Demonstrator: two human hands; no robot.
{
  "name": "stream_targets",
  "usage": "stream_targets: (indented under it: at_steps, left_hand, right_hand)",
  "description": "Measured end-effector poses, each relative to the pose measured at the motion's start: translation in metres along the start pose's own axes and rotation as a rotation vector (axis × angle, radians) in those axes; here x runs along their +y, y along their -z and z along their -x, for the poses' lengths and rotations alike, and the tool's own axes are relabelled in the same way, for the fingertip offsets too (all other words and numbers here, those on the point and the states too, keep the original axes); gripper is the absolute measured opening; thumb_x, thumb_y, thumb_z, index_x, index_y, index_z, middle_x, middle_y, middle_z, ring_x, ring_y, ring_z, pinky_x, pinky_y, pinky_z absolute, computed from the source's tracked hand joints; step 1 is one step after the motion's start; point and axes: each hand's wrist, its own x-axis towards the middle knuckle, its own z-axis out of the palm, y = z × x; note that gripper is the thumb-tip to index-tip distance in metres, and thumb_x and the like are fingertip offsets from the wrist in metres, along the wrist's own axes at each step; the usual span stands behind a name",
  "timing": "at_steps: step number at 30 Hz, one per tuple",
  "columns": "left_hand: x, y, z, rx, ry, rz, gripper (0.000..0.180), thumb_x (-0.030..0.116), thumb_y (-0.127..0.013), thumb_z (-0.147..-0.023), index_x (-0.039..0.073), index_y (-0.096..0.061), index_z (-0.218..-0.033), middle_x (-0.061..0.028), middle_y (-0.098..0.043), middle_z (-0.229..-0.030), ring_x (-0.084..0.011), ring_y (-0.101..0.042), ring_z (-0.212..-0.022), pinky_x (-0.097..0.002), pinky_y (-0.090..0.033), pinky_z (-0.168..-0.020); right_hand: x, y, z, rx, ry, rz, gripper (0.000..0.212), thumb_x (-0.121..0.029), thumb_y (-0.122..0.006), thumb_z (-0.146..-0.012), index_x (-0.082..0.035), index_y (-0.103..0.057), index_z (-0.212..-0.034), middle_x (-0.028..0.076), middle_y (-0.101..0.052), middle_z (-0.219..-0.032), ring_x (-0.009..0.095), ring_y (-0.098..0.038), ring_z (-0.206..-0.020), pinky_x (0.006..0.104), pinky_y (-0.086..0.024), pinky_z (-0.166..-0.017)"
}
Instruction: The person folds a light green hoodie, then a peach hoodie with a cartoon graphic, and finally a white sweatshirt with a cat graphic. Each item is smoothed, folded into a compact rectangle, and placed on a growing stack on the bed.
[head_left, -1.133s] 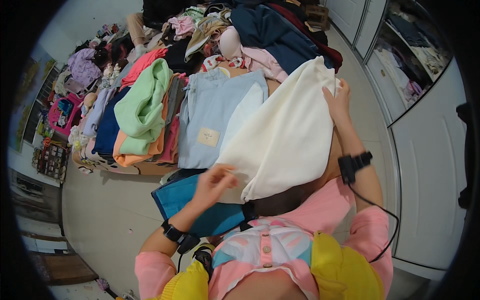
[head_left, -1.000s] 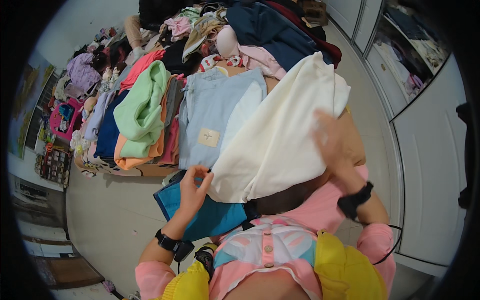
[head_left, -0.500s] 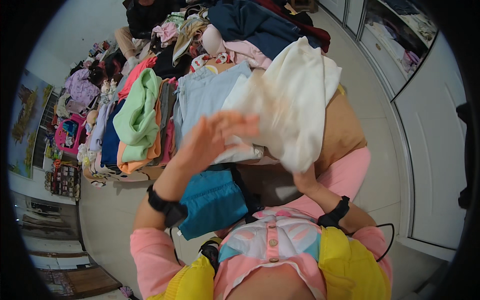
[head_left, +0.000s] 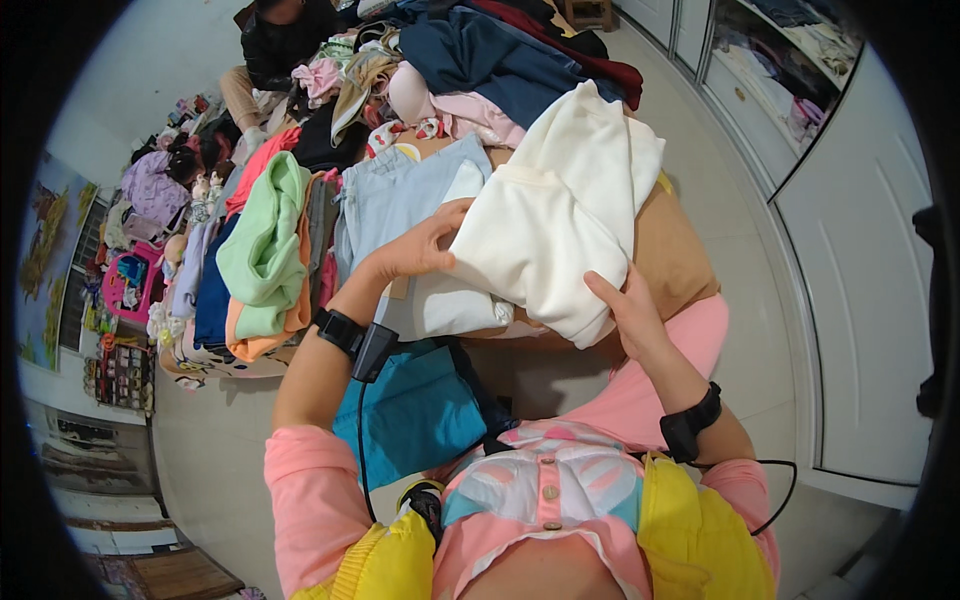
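Note:
A thick white sweatshirt [head_left: 550, 235] lies partly folded before me, its neck band showing near the upper left. At its left edge is my left hand [head_left: 420, 243], thumb on the near side and fingertips partly hidden at the cloth, closed on that edge. My right hand [head_left: 632, 312] grips the lower right edge, thumb on top and the other fingers mostly beneath. Beneath and left of the sweatshirt are light blue jeans [head_left: 395, 190] and a folded white garment [head_left: 445, 305]. A brown cushion-like surface [head_left: 675, 245] shows under its right side.
On the left stand folded clothes, with a light green garment [head_left: 265, 240] on top. A heap with a dark blue garment [head_left: 490, 55] fills the far side. Teal cloth [head_left: 415, 410] lies near my lap. Another person [head_left: 285, 45] sits far left. White cabinets [head_left: 850, 300] line the right.
My left hand has come down from above the cloth to the sweatshirt's left edge. The sweatshirt's near part now lies folded over and flatter. My right hand has shifted slightly right and up.

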Motion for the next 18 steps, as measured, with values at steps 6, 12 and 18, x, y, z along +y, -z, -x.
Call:
stream_targets:
  at_steps: [6, 12, 18]
  left_hand:
    - [0.027, -0.015, 0.018, -0.075, -0.169, -0.195, 0.101, 0.053, -0.085, -0.063, 0.005, -0.046, -0.143, -0.0183, -0.034, -0.152, -0.0316, -0.023, -0.145, -0.0458, -0.006, -0.12]
    - [0.067, -0.005, 0.018, 0.029, 0.1, -0.19, 0.042, 0.016, -0.069, -0.09, 0.002, -0.059, -0.128, -0.01, -0.067, -0.117, -0.018, -0.062, -0.105, -0.0336, -0.045, -0.094]
    - [0.033, -0.001, -0.019, 0.352, 0.189, -0.026, 0.04, 0.02, -0.063, -0.095, 0.002, -0.052, -0.129, -0.0059, -0.066, -0.089, -0.0113, -0.061, -0.078, -0.026, -0.047, -0.064]
  right_hand:
    - [-0.011, 0.001, -0.009, -0.042, -0.107, -0.116, 0.054, -0.012, -0.068, -0.09, 0.004, -0.045, -0.137, 0.012, -0.056, -0.133, 0.018, -0.054, -0.12, 0.0324, -0.042, -0.103]
    - [-0.051, 0.001, 0.0, -0.098, 0.279, 0.011, 0.051, -0.007, -0.065, -0.091, 0.0, -0.046, -0.138, 0.009, -0.06, -0.122, 0.016, -0.056, -0.112, 0.028, -0.044, -0.098]
    - [-0.048, 0.011, -0.042, 0.112, 0.207, 0.005, 0.043, -0.005, -0.064, -0.091, 0.001, -0.048, -0.13, 0.009, -0.06, -0.118, 0.015, -0.057, -0.107, 0.0281, -0.046, -0.094]
